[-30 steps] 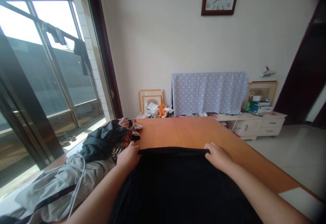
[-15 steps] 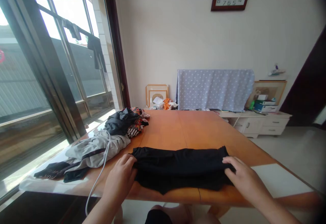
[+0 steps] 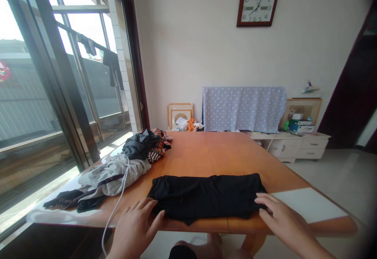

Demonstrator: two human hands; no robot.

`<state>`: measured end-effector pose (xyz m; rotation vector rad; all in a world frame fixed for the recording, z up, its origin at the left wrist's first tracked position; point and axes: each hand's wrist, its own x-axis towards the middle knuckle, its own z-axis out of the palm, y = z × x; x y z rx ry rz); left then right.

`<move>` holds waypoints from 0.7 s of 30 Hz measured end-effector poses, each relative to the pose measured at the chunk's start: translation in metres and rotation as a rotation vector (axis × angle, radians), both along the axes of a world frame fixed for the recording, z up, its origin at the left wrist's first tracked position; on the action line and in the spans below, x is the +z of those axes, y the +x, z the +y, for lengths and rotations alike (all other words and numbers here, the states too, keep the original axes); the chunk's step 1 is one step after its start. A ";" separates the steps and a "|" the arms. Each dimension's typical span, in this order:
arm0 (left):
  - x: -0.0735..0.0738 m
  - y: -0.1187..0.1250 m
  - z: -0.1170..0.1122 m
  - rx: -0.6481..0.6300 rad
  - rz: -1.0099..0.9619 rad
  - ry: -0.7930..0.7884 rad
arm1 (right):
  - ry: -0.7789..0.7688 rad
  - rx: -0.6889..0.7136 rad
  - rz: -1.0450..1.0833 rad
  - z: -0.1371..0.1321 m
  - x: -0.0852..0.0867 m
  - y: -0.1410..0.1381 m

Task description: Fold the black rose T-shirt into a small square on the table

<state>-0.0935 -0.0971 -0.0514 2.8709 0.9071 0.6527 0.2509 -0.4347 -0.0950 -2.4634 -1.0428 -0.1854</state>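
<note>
A black garment [image 3: 206,196], folded into a long strip, lies flat near the front edge of the wooden table; its exact kind is hidden by the folding. At its left end is my left hand [image 3: 137,221], thumb spread from the fingers, fingertips touching the cloth's edge. My right hand [image 3: 277,212] rests against the opposite end, open, with the fingers stretched out and the thumb apart below them. A small corner of cloth hangs down toward the table's front edge at the middle.
A clothes pile holds grey clothing [image 3: 108,178] and dark clothing [image 3: 140,145] on the table's left side. A white cable [image 3: 119,196] runs across it and off the front edge. A white sheet [image 3: 308,205] lies at the right. Beyond the table [image 3: 191,157] stands a white cabinet [image 3: 312,145].
Both hands have loosened from the garment's ends, with the thumbs now apart from the fingers. The black garment lies flatter, its upper layer spread toward me. The head view has tilted up slightly.
</note>
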 end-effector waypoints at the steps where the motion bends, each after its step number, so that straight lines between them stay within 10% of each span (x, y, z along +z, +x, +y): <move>1: 0.005 0.000 0.000 0.031 -0.012 -0.013 | 0.008 0.004 0.034 0.000 0.005 0.001; 12: 0.013 0.074 0.080 0.079 -0.126 -0.279 | 0.282 -0.062 0.008 0.060 0.053 0.031; 21: 0.016 0.085 0.095 0.085 -0.007 -0.400 | -0.023 0.004 0.039 0.108 0.010 0.085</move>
